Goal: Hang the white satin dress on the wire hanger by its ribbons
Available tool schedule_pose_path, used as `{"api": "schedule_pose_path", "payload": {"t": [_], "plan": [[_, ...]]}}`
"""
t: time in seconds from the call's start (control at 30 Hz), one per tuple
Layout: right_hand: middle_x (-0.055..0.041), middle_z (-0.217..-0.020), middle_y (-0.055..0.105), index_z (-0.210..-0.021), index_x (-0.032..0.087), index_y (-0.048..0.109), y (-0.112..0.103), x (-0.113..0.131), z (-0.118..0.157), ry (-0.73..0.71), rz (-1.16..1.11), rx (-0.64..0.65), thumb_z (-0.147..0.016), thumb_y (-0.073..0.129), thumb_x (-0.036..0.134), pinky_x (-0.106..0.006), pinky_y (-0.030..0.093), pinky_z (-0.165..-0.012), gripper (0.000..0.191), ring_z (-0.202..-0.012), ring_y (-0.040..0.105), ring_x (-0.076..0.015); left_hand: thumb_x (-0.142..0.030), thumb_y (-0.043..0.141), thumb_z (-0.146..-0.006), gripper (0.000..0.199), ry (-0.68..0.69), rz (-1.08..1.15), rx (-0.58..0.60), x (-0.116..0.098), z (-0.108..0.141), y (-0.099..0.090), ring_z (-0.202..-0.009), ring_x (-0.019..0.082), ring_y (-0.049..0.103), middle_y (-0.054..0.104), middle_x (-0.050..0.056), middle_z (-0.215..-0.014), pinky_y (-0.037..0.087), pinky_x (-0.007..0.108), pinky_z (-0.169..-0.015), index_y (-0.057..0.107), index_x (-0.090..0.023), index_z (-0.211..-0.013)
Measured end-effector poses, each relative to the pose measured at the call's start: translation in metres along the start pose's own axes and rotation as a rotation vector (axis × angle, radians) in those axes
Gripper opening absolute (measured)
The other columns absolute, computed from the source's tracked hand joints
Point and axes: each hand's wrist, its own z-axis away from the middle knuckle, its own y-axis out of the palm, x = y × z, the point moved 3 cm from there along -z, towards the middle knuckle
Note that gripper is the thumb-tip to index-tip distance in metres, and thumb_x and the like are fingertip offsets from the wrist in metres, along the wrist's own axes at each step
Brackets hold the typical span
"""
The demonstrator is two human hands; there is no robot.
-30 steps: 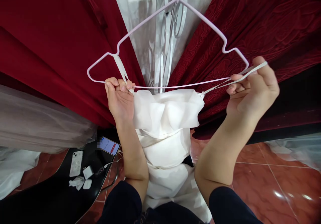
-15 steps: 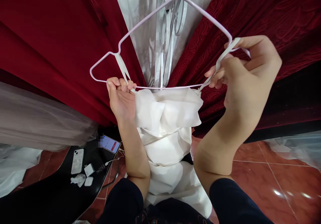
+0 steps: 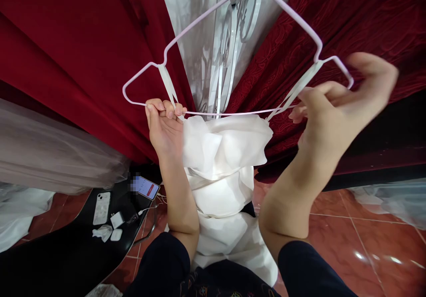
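A pale lilac clothes hanger (image 3: 206,16) spans the space before me, its lower bar roughly level. My left hand (image 3: 168,126) is closed around that bar near its left end, close to the left strap (image 3: 168,84). From the hanger hangs a white garment (image 3: 229,144) with ruffled or gathered tiers, draped down toward my lap. Each thin strap sits in a notch, the right strap (image 3: 301,86) included. My right hand (image 3: 336,106) is at the hanger's right end, lower fingers curled about the bar, index finger raised and blurred.
Dark red drapes (image 3: 89,44) hang on both sides of a white scrolled metal frame (image 3: 229,53). On a black seat (image 3: 73,248) at left lie a lit phone (image 3: 146,187), a white phone (image 3: 101,208), a charger (image 3: 117,220) and crumpled tissue (image 3: 102,233). Red tiles (image 3: 376,239) cover the floor.
My right hand has let go of the right strap, which now rests in the hanger's notch, and has moved right with its index finger lifted. The hanger appears slightly higher and further right.
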Motion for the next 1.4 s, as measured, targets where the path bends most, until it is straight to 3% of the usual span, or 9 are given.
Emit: {"api": "schedule_pose_path", "payload": {"t": [0.13, 0.23, 0.37, 0.5, 0.63, 0.77, 0.93, 1.17, 1.4], "plan": [[0.0086, -0.058, 0.033, -0.077, 0.021, 0.046, -0.009, -0.019, 0.04, -0.184, -0.056, -0.365, -0.083, 0.043, 0.011, -0.016, 0.027, -0.038, 0.012, -0.04, 0.03, -0.0005, -0.033, 0.031, -0.113, 0.037, -0.037, -0.023, -0.059, 0.004, 0.002, 0.003, -0.065, 0.015, 0.049, 0.035, -0.002, -0.068, 0.055, 0.029, -0.077, 0.047, -0.024, -0.082], [0.0065, -0.052, 0.046, -0.068, 0.018, 0.053, -0.002, -0.049, 0.052, 0.114, 0.063, -0.082, -0.076, 0.057, 0.016, -0.018, 0.037, -0.041, 0.009, -0.042, 0.045, -0.0043, -0.029, 0.027, -0.114, 0.041, -0.021, 0.056, -0.032, 0.002, 0.004, 0.007, -0.064, 0.014, 0.049, 0.036, -0.002, -0.067, 0.055, 0.027, -0.075, 0.05, -0.022, -0.08], [-0.0032, -0.085, 0.074, -0.092, 0.018, 0.07, 0.014, -0.062, 0.054, 0.329, -0.044, 0.152, -0.075, 0.07, 0.028, -0.028, 0.06, -0.066, 0.02, -0.072, 0.071, -0.0134, -0.028, 0.029, -0.114, 0.042, -0.013, 0.141, 0.007, 0.0, 0.009, 0.01, -0.066, 0.012, 0.053, 0.04, -0.002, -0.067, 0.056, 0.026, -0.077, 0.054, -0.02, -0.081], [0.0014, -0.08, 0.065, -0.091, 0.022, 0.063, 0.029, -0.048, 0.057, 0.323, -0.511, 0.113, -0.086, 0.057, 0.033, -0.031, 0.06, -0.092, 0.014, -0.085, 0.07, -0.0103, -0.031, 0.038, -0.113, 0.037, -0.065, 0.162, -0.004, 0.004, 0.014, 0.011, -0.069, 0.012, 0.058, 0.044, -0.002, -0.068, 0.057, 0.025, -0.08, 0.054, -0.021, -0.081], [0.0048, -0.061, 0.036, -0.074, 0.022, 0.046, 0.033, -0.051, 0.06, 0.259, -0.606, 0.108, -0.096, 0.051, 0.046, -0.026, 0.056, -0.076, 0.033, -0.06, 0.05, -0.0067, -0.037, 0.052, -0.108, 0.029, -0.099, 0.09, -0.055, 0.01, 0.019, 0.003, -0.081, 0.014, 0.068, 0.062, 0.001, -0.081, 0.058, 0.028, -0.086, 0.062, -0.021, -0.086], [0.0044, -0.059, 0.027, -0.069, 0.021, 0.037, 0.031, -0.064, 0.053, 0.26, -0.557, 0.172, -0.097, 0.049, 0.058, -0.026, 0.053, -0.072, 0.048, -0.057, 0.044, -0.008, -0.043, 0.055, -0.105, 0.029, 0.026, -0.296, -0.122, -0.001, 0.028, -0.009, -0.09, 0.018, 0.07, 0.073, 0.005, -0.097, 0.054, 0.031, -0.088, 0.072, -0.02, -0.097], [0.0039, -0.059, 0.028, -0.068, 0.021, 0.038, 0.028, -0.069, 0.041, 0.254, -0.579, 0.174, -0.098, 0.047, 0.06, -0.026, 0.053, -0.07, 0.05, -0.057, 0.043, -0.0086, -0.037, 0.059, -0.105, 0.029, 0.037, -0.76, 0.033, -0.025, 0.041, -0.001, -0.095, 0.02, 0.066, 0.072, 0.005, -0.088, 0.047, 0.033, -0.092, 0.079, -0.019, -0.095], [0.0033, -0.059, 0.032, -0.067, 0.02, 0.043, 0.034, -0.073, 0.051, 0.409, -0.718, 0.208, -0.1, 0.042, 0.056, -0.027, 0.056, -0.074, 0.049, -0.059, 0.047, -0.0087, -0.04, 0.073, -0.095, 0.02, 0.089, -0.435, -0.151, -0.071, 0.015, 0.011, -0.059, 0.013, 0.043, 0.058, 0.003, -0.076, 0.026, 0.031, -0.051, 0.076, -0.021, -0.092], [0.0028, -0.058, 0.035, -0.065, 0.02, 0.045, 0.03, -0.069, 0.045, 0.368, -0.686, 0.189, -0.099, 0.041, 0.061, -0.029, 0.057, -0.075, 0.054, -0.059, 0.048, -0.0092, -0.038, 0.045, -0.107, 0.027, 0.107, -0.441, -0.212, -0.096, -0.009, -0.026, -0.12, 0.031, 0.066, 0.073, 0.001, -0.13, 0.05, 0.041, -0.071, 0.065, -0.036, -0.124]]}}
